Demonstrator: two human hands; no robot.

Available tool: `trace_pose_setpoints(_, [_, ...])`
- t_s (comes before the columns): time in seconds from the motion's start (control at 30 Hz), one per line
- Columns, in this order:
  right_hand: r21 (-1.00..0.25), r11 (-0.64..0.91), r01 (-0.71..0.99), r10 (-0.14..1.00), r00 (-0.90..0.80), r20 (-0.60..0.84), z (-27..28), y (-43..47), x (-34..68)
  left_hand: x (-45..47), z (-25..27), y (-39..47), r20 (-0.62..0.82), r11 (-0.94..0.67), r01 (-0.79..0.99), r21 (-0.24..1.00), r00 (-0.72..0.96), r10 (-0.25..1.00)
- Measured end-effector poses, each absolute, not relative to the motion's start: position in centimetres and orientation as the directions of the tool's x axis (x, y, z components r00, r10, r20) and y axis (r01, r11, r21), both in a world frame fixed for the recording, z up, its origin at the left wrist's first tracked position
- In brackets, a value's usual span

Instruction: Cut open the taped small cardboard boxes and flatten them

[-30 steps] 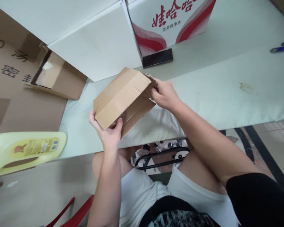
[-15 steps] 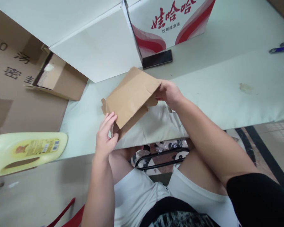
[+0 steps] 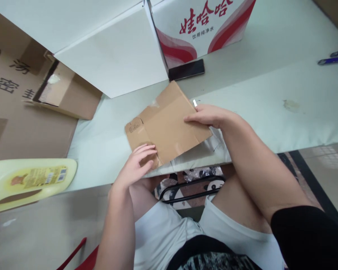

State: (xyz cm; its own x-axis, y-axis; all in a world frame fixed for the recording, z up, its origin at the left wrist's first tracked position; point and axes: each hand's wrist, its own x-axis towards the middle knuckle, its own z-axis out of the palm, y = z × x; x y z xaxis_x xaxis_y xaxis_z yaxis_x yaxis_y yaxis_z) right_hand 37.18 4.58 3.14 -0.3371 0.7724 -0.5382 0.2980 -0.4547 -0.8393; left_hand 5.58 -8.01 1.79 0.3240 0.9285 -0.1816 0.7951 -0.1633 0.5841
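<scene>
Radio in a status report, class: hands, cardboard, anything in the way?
Right hand gripping cardboard, thumb on top. Left hand touching its near left end. Cardboard looks mostly flat. Phone close by its far corner.

This looks like a room in a home, though a small shop is possible: a pale cloth (image 3: 270, 120) covers the worktop, a phone (image 3: 187, 69) lies beside a drinking-water carton (image 3: 204, 32) towards one o'clock, with a lotion-like bottle (image 3: 39, 176) at eight, panda print (image 3: 215, 185) at five and floor tiles (image 3: 328, 161) at four.
</scene>
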Motion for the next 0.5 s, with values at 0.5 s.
trace_pose_setpoints(0.5, [-0.993,-0.059,-0.105,0.939,-0.343,-0.020,0.8,4.1,36.5,2.7,0.3,-1.4,0.024,-0.037,-0.021,0.999,-0.425,0.905])
